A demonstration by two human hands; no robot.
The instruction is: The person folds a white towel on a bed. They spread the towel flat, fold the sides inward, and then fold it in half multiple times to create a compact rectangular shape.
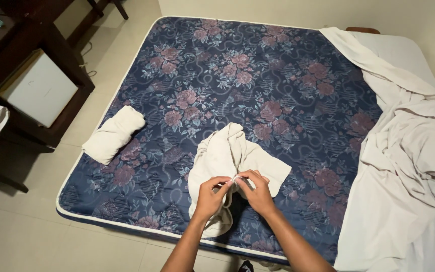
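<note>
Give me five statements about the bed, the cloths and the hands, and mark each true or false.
1. Both the left hand and the right hand pinch the crumpled white cloth. True.
2. The mattress is plain white. False: it is dark blue with a floral pattern.
3. A folded white towel lies near the mattress's left edge. True.
4. The large white sheet covers the whole mattress. False: it is bunched over the right side only.
5. The folded white towel touches the hands. False: it lies apart, to their left.

Crumpled cloth [232, 156] on mattress [258, 75], near front edge, both hands [235, 194] on it. Folded towel [114, 133] at mattress left edge. Sheet [409, 151] heaped over right side. Cabinet [31, 75] on floor, far left.
</note>
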